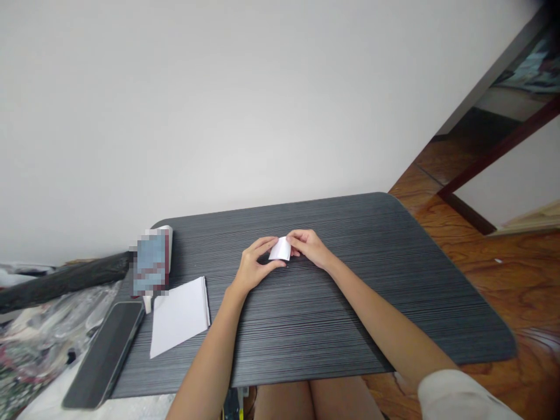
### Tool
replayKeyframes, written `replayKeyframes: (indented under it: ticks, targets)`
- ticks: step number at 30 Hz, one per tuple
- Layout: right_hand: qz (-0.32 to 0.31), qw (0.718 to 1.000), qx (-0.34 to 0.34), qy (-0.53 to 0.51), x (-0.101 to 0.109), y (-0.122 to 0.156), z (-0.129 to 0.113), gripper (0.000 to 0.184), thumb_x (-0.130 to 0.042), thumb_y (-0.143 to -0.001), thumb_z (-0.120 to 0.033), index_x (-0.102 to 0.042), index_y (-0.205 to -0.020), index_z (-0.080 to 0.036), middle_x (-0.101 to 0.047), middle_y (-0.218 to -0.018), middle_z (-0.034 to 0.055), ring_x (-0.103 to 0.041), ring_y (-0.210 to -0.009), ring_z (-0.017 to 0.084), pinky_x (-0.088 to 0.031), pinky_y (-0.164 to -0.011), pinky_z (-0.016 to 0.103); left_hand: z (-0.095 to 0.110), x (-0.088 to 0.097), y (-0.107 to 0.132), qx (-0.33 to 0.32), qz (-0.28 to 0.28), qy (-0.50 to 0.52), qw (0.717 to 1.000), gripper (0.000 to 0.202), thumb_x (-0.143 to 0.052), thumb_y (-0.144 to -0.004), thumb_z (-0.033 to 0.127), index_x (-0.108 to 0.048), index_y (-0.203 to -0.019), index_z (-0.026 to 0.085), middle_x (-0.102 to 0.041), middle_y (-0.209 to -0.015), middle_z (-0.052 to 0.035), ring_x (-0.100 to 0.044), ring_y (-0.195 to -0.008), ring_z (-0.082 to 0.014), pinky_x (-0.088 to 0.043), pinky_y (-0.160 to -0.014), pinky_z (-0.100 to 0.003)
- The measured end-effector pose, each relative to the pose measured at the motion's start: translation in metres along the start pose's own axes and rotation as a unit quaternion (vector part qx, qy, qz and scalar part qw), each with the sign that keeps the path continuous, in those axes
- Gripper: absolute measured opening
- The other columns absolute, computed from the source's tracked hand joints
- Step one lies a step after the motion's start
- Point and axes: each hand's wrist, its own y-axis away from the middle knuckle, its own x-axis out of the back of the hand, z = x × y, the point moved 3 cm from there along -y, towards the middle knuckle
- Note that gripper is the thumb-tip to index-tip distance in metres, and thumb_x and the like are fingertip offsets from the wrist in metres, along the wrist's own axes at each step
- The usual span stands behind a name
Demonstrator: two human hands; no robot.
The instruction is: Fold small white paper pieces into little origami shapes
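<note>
A small folded piece of white paper (279,249) is held between my two hands over the middle of the dark table (315,326). My left hand (254,262) grips its left side, fingers at the top edge and thumb along the bottom. At the paper's upper right corner, my right hand (307,246) pinches it between thumb and index finger. The other fingers of the right hand curl partly behind and below the paper.
On the table's left lies a stack of white paper (180,315). Behind it is a pixelated packet (151,262). A dark phone (105,356) rests at the left edge, near plastic-wrapped items (48,326). A white wall (262,105) rises behind the table.
</note>
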Motion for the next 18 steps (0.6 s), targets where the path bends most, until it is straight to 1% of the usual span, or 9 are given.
replayKeyframes:
  ticks: [3,6,8,10,13,15,18]
  targets:
    - [0.002,1.000,0.006,-0.010,0.001,0.000,0.001,0.024,-0.059,-0.072,-0.036,-0.058,-0.067,-0.013,-0.055,-0.049,-0.0026,-0.044,-0.041,0.005,-0.032,-0.041,0.018,-0.002,-0.001,0.000,0.045,0.002,0.082,0.996,0.038,-0.065,-0.068,0.030,-0.061,-0.103,0.018,-0.059,-0.104,-0.0104,-0.055,-0.097,-0.0213,-0.045,-0.083,-0.036]
    - [-0.003,1.000,0.019,-0.024,0.001,0.000,0.001,0.023,-0.061,-0.071,-0.036,-0.059,-0.067,-0.013,-0.056,-0.051,-0.0015,-0.048,-0.045,0.006,-0.036,-0.045,0.019,0.001,0.000,-0.002,0.076,0.005,0.167,0.983,0.033,-0.061,-0.071,0.030,-0.062,-0.101,0.017,-0.059,-0.103,-0.0110,-0.055,-0.096,-0.0212,-0.046,-0.080,-0.035]
    - [-0.007,0.999,0.022,-0.029,0.000,0.000,0.000,0.023,-0.063,-0.069,-0.036,-0.060,-0.066,-0.014,-0.057,-0.051,-0.0009,-0.049,-0.046,0.007,-0.038,-0.047,0.021,0.005,0.001,-0.003,0.097,0.005,0.194,0.976,0.030,-0.058,-0.074,0.030,-0.062,-0.100,0.016,-0.060,-0.102,-0.0110,-0.055,-0.096,-0.0209,-0.045,-0.081,-0.034]
    - [-0.007,0.999,0.019,-0.033,0.000,0.001,-0.001,0.024,-0.064,-0.067,-0.037,-0.060,-0.066,-0.014,-0.058,-0.052,-0.0006,-0.049,-0.046,0.008,-0.039,-0.048,0.022,0.008,0.002,-0.003,0.124,-0.010,0.210,0.970,0.030,-0.055,-0.075,0.031,-0.063,-0.099,0.015,-0.062,-0.100,-0.0108,-0.056,-0.094,-0.0205,-0.045,-0.081,-0.034]
    - [-0.007,0.999,0.017,-0.039,-0.001,0.001,-0.002,0.024,-0.066,-0.065,-0.036,-0.059,-0.063,-0.014,-0.058,-0.053,-0.0001,-0.050,-0.047,0.009,-0.039,-0.048,0.023,0.005,-0.002,-0.002,0.171,-0.012,0.267,0.948,0.032,-0.056,-0.075,0.032,-0.063,-0.100,0.014,-0.062,-0.102,-0.0108,-0.059,-0.088,-0.0202,-0.046,-0.078,-0.034]
    - [-0.015,0.999,0.018,-0.036,-0.001,0.002,-0.004,0.023,-0.066,-0.064,-0.035,-0.058,-0.060,-0.013,-0.058,-0.052,-0.0005,-0.050,-0.047,0.008,-0.038,-0.049,0.023,-0.001,-0.004,-0.001,0.199,0.024,0.324,0.925,0.032,-0.056,-0.074,0.034,-0.064,-0.096,0.012,-0.063,-0.101,-0.0104,-0.060,-0.086,-0.0206,-0.047,-0.078,-0.034]
    - [-0.047,0.999,0.006,-0.003,-0.005,0.004,-0.007,0.021,-0.065,-0.065,-0.031,-0.056,-0.059,-0.013,-0.057,-0.051,-0.0009,-0.049,-0.046,0.007,-0.037,-0.048,0.022,-0.009,-0.007,-0.001,0.237,0.084,0.377,0.892,0.033,-0.054,-0.075,0.039,-0.066,-0.086,0.010,-0.067,-0.089,-0.0100,-0.061,-0.083,-0.0207,-0.048,-0.073,-0.033]
